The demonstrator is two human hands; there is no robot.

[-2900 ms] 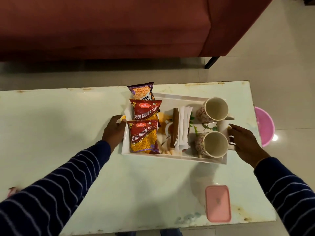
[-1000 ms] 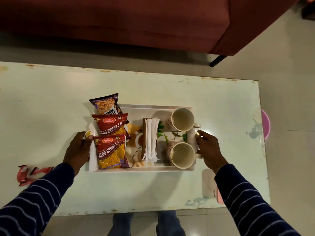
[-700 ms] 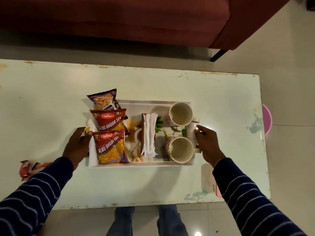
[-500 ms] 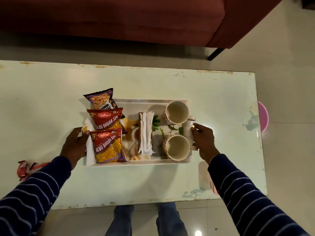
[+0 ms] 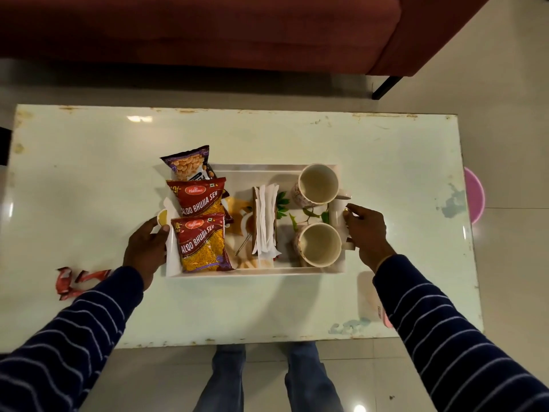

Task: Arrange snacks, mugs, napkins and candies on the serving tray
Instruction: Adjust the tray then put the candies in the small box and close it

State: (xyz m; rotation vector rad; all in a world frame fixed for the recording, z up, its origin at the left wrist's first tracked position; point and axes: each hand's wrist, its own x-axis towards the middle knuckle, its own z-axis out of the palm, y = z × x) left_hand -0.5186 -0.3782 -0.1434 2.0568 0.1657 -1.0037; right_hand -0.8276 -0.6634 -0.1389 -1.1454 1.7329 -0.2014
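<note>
Head view, frame centre: left hand (image 5: 146, 249) and right hand (image 5: 367, 234) apparently clasp the white rectangular serving tray (image 5: 255, 271) by its ends, stiff but loaded with tippy, breakable ceramic mugs (image 5: 318, 244).

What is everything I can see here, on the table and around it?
White rectangular serving tray: one, middle of the table.
Red Aloo Bhujia Sev snack packets: two, overlapping at the tray's left end.
Purple peanut packet: one, over the tray's far left corner.
White paper napkins: one stack, tray centre.
Cream floral mugs: two, empty, tray's right end.
Red wrapper: crumpled, table's left side.
Pale green table: one.
Dark red sofa: beyond the table.
Pink round object: floor, right.
Left hand: at the tray's left end.
Right hand: at the tray's right end.
</note>
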